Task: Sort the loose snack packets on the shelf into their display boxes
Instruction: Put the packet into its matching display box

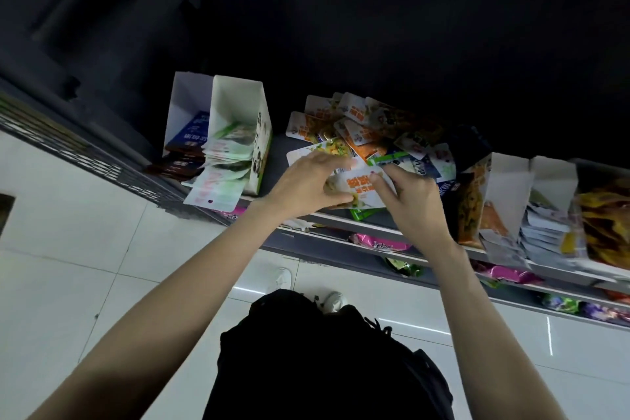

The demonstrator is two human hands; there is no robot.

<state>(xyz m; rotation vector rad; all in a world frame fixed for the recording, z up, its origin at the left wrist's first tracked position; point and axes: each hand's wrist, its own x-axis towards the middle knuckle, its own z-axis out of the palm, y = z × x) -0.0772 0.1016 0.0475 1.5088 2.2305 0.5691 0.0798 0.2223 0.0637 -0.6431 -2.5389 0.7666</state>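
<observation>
A heap of loose snack packets (368, 131), orange, white, green and blue, lies on the dark shelf (278, 147). At its near edge my left hand (306, 182) and my right hand (412, 194) together hold a small stack of white packets with orange print (361, 186). My left fingers curl over the stack's top and left side; my right thumb and fingers pinch its right edge. A green-and-white display box (259, 143) with pale green packets stands to the left. Beside that box, further left, a box (185, 112) holds blue and brown packets.
To the right stand more display boxes (508, 187) with orange, white and yellow packets. Lower shelves (375, 245) hold pink and green bags. White floor tiles (85, 249) and my shoes lie below. The shelf's back is dark.
</observation>
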